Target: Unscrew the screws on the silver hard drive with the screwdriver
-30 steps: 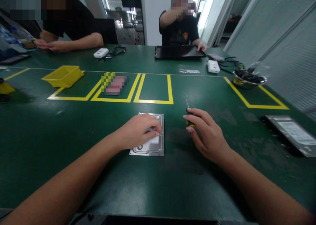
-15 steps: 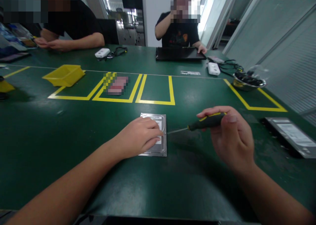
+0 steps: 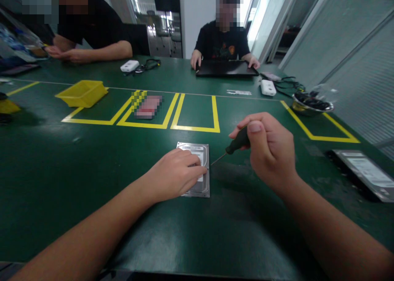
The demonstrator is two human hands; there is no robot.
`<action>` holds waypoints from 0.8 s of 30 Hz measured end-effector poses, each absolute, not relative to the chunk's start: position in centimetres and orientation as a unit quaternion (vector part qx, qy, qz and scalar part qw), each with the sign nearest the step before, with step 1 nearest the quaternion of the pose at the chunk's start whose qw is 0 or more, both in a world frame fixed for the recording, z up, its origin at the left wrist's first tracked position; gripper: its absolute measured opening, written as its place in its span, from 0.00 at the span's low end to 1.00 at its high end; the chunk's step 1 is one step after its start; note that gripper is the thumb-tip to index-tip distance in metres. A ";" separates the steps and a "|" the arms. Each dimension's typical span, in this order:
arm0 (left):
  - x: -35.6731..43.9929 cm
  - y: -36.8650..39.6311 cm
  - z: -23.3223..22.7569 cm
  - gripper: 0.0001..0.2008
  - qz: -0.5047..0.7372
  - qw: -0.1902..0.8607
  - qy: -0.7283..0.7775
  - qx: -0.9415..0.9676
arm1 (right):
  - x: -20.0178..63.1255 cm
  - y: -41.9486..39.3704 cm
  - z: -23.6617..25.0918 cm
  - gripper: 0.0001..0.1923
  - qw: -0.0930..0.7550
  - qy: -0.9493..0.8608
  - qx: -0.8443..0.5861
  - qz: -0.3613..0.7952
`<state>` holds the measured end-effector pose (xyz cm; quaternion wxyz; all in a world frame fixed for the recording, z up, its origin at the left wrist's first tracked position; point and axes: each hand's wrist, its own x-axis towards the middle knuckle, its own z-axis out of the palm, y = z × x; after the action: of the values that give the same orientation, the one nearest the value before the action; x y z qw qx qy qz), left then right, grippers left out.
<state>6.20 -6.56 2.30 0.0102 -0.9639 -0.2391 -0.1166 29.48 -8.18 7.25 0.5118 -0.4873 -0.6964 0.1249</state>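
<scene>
A silver hard drive (image 3: 201, 186) with a white label lies on the green table, in front of me. My left hand (image 3: 175, 172) rests across it with bent fingers, holding it down and hiding much of its left side; the index fingertip reaches its right edge. In my right hand (image 3: 272, 145) is a dark screwdriver (image 3: 238, 142), gripped by the handle between thumb and fingers. Its thin shaft slants down and left, the tip close beside the drive's right edge; whether it touches, I cannot tell.
Another hard drive (image 3: 366, 172) lies at the right. Along the back stand a yellow bin (image 3: 83, 94), a pixelated pink item (image 3: 149, 107) and a metal bowl (image 3: 312, 104) of dark parts. Yellow tape (image 3: 195, 128) marks the table. Two people sit opposite, one holding a black panel (image 3: 227, 68).
My right hand has moved left and up, tilting the screwdriver more steeply, its tip still near the drive's edge. My left hand stays on the drive. The person opposite lowered a hand to the panel.
</scene>
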 end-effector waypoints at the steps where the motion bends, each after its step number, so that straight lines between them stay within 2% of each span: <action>1: 6.2 -6.6 2.3 0.13 -0.118 0.011 -0.239 -0.964 | 29.4 -8.1 7.2 0.18 0.509 -0.698 -0.489 0.124; 17: 6.2 -6.8 2.4 0.13 -0.111 0.004 -0.249 -0.962 | 29.3 -7.6 6.4 0.18 0.485 -0.717 -0.487 0.122; 24: 6.3 -6.7 2.5 0.14 -0.109 0.001 -0.252 -0.962 | 29.3 -7.6 7.1 0.16 0.449 -0.751 -0.474 0.096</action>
<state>6.31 -6.74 2.54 0.0014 -0.9617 -0.2515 -0.1093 29.29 -7.59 7.06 0.4494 -0.4745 -0.7507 0.0962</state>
